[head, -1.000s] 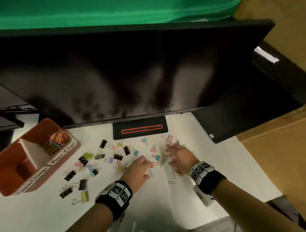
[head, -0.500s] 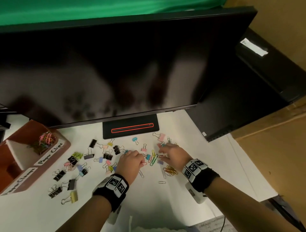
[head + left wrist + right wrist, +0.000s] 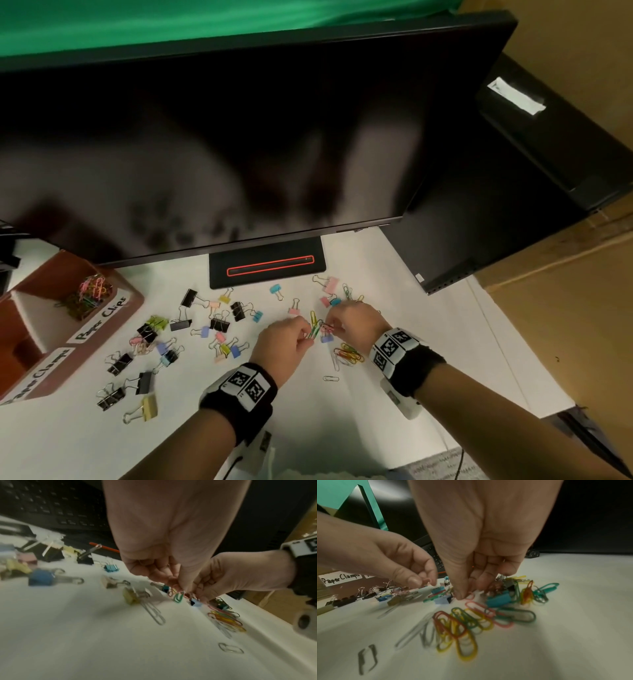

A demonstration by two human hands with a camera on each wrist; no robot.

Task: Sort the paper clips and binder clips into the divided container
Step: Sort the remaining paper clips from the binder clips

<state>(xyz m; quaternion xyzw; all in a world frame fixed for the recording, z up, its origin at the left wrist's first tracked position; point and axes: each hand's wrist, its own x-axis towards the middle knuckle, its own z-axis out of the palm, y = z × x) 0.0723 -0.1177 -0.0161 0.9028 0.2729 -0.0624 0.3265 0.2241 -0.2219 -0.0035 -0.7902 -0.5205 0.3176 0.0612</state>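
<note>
My left hand (image 3: 304, 334) pinches a pink paper clip (image 3: 427, 581) just above the white table, thumb against curled fingers. A few centimetres to its right, my right hand (image 3: 330, 325) points down with thumb and fingers closed on another pink paper clip (image 3: 470, 596) lying on the table. A green paper clip (image 3: 178, 598) and a small blue binder clip (image 3: 195, 603) lie under the two hands. A heap of coloured paper clips (image 3: 347, 354) sits near my right wrist. The brown divided container (image 3: 132, 301) stands far left, with paper clips (image 3: 87, 295) in its labelled compartment.
Black and pastel binder clips (image 3: 178, 339) are scattered between the container and my hands. A silver paper clip (image 3: 330, 378) lies alone nearer me. A large dark monitor (image 3: 239, 137) overhangs the table's back, its stand (image 3: 267, 265) just beyond the clips.
My hands have drawn together over the clips in the middle. The left hand's fingers have closed into a pinch on a pink paper clip.
</note>
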